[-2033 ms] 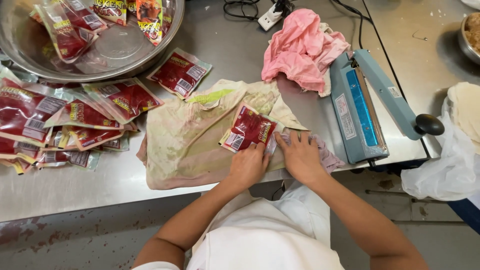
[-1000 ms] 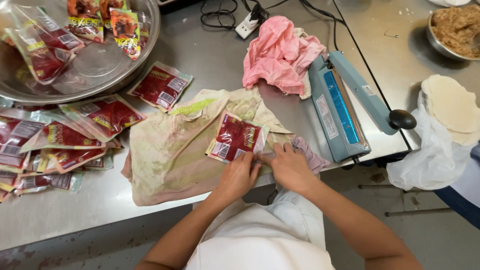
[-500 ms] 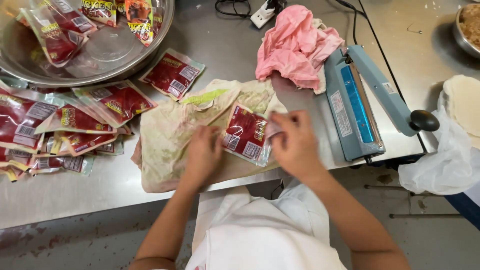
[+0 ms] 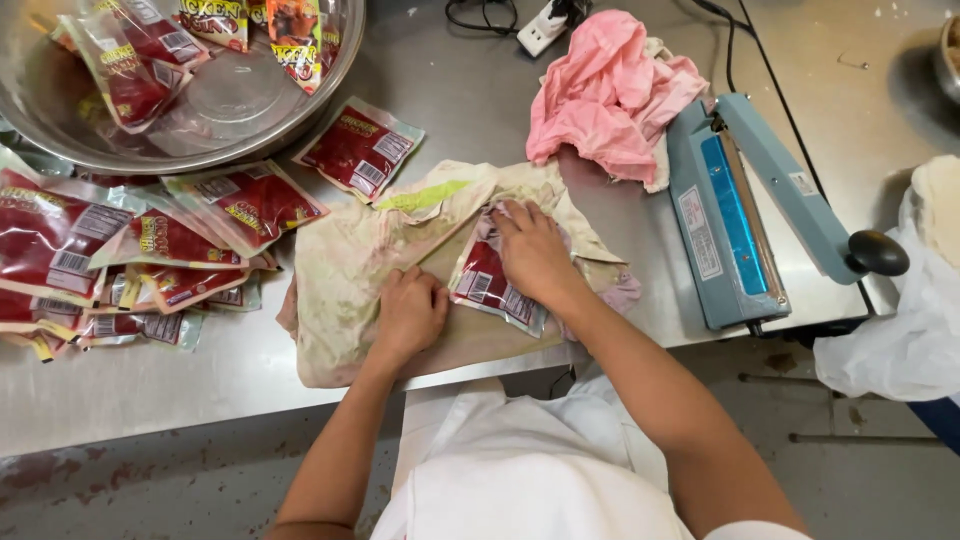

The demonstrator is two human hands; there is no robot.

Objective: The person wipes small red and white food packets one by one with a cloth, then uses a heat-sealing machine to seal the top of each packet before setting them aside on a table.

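Near the front edge of the steel tabletop, a stained, yellowish cloth lay spread flat, and both hands worked on it. The right hand pressed down on a red sealed pouch that lay on the cloth, its fingers close together and flat over the pouch's upper end, pinching nothing. The left hand rested just beside the pouch on the cloth, its fingers curled into a loose fist against the fabric.

As for progress, it looked partway through. A heap of like red pouches lay toward the left edge of the tabletop, touching and overlapping one another, and one single pouch sat apart behind the cloth. More pouches sat inside a large metal bowl at the back left corner. Which of these had already been wiped could not be told.

Toward the right edge stood a blue heat sealer with its arm raised, nothing in it. A crumpled pink cloth lay just behind it, touching the sealer's back end.
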